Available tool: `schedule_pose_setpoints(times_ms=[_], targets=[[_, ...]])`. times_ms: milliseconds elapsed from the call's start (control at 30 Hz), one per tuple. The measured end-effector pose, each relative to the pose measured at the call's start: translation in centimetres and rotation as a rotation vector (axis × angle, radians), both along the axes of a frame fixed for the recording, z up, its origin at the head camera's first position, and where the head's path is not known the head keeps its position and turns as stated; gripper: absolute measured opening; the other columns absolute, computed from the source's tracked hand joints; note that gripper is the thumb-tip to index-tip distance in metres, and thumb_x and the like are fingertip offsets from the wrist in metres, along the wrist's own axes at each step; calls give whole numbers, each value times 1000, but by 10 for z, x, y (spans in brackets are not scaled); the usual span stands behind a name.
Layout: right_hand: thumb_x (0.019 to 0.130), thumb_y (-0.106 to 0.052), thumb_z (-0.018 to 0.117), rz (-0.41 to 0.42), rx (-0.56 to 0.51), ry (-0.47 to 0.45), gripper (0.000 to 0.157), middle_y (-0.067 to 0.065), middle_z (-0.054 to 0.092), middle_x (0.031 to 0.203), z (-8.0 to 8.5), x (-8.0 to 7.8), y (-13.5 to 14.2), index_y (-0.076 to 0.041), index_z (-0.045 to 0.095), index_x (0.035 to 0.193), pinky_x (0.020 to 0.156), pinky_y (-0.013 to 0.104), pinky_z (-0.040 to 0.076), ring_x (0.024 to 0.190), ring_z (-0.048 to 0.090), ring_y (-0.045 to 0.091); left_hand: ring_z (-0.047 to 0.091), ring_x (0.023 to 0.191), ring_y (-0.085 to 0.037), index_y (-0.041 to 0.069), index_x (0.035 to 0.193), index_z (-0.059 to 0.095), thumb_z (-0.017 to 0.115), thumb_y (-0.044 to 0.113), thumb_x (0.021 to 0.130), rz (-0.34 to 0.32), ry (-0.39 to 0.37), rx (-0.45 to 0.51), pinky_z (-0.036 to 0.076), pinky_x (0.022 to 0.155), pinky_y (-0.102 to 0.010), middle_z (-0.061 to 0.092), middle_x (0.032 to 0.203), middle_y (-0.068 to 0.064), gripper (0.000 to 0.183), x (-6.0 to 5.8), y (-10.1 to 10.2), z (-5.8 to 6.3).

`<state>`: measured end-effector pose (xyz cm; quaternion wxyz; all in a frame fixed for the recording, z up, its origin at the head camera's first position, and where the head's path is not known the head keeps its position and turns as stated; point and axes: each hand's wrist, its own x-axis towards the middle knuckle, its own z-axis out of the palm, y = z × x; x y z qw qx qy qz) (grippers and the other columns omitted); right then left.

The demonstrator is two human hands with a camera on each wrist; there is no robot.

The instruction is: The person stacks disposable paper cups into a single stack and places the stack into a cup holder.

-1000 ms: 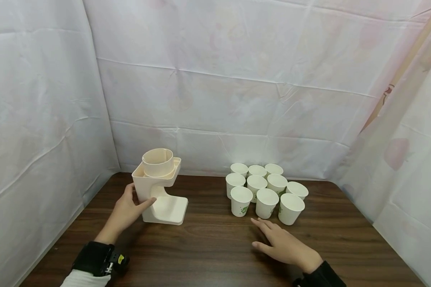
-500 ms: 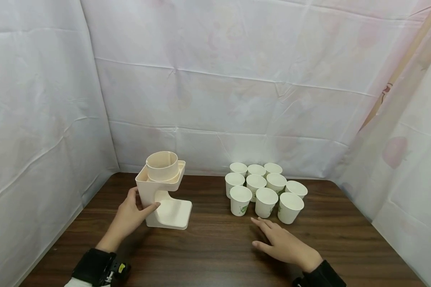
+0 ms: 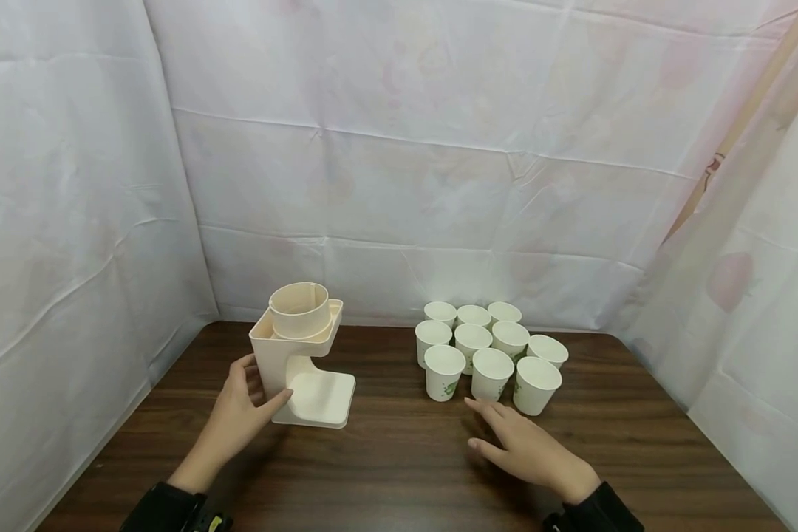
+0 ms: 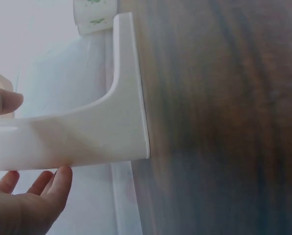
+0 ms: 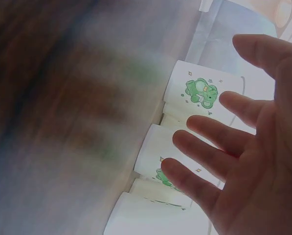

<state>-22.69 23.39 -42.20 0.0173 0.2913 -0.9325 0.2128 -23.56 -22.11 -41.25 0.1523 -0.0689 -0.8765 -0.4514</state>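
On the left of the table a cream plastic stand (image 3: 275, 358) stands upright, with a flat base, a square tray top and a round, open collar (image 3: 299, 325) on it. My left hand (image 3: 236, 410) is at its back column, thumb and fingers spread on either side. In the left wrist view the thumb (image 4: 6, 102) is apart from the column and the fingertips (image 4: 62, 178) are at or very near its edge. My right hand (image 3: 528, 451) lies with spread, nearly straight fingers just before several white paper cups (image 3: 444, 373), holding nothing. Green cartoon prints mark the cups.
The cups stand upright in close rows at the back right of the dark wooden table (image 3: 386, 465). A pale cloth (image 3: 399, 185) hangs behind the table and at both sides.
The stand has shifted a little right and nearer to me with my left hand. Then that hand loosened, its thumb sliding lower. My right hand has hardly moved.
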Motion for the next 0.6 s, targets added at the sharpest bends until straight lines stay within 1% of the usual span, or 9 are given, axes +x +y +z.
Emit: schedule_pose_setpoints(times_ms=[100, 233, 400, 533, 600], targets=[[102, -48, 55, -3, 5, 48, 60, 14, 48, 147, 1, 0, 0, -16, 43, 151, 102, 54, 42, 134, 46, 31, 47, 123, -55, -11, 146, 17, 77, 22, 91, 6, 40, -16, 49, 92, -57, 35, 138, -37, 87, 5, 1, -1], [102, -48, 55, -12, 6, 66, 59, 10, 50, 146, 3, 0, 1, -17, 43, 151, 100, 52, 44, 132, 48, 29, 48, 122, -55, -10, 145, 18, 77, 19, 91, 0, 67, -25, 48, 92, -60, 35, 138, -36, 85, 12, 3, -2], [102, -48, 54, -28, 4, 57, 59, 10, 50, 146, 4, -2, 2, -16, 44, 150, 100, 53, 44, 132, 48, 30, 49, 121, -52, -9, 144, 19, 77, 21, 91, 18, 43, -25, 46, 93, -61, 38, 133, -34, 84, 19, 3, -4], [102, -38, 59, -42, -20, 46, 55, 9, 50, 146, 5, -4, 2, -12, 46, 148, 102, 51, 43, 134, 47, 29, 53, 113, -44, -8, 143, 21, 76, 21, 92, 54, 11, 5, 47, 93, -58, 43, 126, -29, 80, 23, 7, -4], [103, -32, 60, -37, -38, 55, 52, 9, 51, 145, 5, -6, 2, -8, 47, 147, 103, 51, 42, 133, 47, 29, 54, 110, -40, -8, 141, 22, 75, 21, 92, 63, 2, 14, 48, 92, -55, 45, 122, -27, 78, 25, 10, -3]])
